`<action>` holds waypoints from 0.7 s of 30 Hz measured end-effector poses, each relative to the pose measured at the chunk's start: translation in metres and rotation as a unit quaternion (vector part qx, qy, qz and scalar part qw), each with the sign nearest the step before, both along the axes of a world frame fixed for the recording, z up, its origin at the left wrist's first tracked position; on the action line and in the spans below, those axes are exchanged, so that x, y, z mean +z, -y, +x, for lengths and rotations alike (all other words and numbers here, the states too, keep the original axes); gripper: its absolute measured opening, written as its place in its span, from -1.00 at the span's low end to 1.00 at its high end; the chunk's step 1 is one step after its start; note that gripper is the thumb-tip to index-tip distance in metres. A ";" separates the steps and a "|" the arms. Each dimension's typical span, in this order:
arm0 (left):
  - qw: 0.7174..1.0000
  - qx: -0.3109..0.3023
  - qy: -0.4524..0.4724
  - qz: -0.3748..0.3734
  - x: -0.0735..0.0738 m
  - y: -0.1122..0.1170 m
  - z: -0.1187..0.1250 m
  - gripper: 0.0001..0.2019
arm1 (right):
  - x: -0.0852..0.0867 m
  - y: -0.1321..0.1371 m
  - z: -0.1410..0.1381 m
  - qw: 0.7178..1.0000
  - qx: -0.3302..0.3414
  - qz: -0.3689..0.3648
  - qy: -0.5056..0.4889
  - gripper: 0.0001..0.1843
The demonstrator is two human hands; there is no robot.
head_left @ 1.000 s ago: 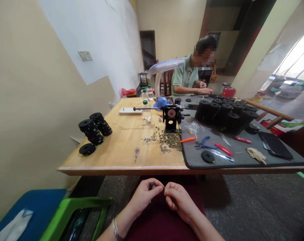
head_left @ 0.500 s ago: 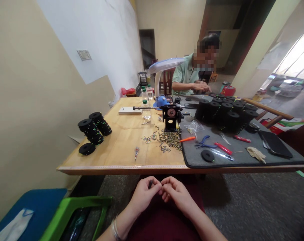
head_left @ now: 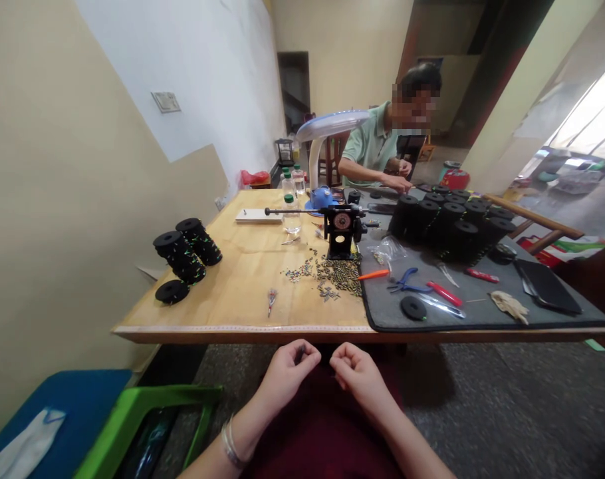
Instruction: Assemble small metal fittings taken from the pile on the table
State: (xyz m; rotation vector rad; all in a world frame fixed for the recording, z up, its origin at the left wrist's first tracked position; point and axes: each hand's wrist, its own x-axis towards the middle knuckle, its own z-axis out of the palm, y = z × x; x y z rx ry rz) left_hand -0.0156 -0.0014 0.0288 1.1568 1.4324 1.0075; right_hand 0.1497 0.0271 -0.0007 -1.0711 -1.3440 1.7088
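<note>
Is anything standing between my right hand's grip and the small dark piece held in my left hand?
Nothing visible stands in the way. The right hand's grip faces the left hand across a small open gap, and the small dark piece sits at the left fingertips, on the side toward the right hand.

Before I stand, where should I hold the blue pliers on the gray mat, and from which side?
Grip the pliers by their blue handles, coming from the near table edge: they lie flat on the mat, handles spread to the right.
</note>
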 end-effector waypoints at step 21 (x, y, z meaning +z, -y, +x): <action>0.987 0.006 0.148 -0.055 -0.019 0.005 -0.008 -0.69 | 0.004 -0.005 0.022 0.947 -0.111 -0.180 -0.243 -0.55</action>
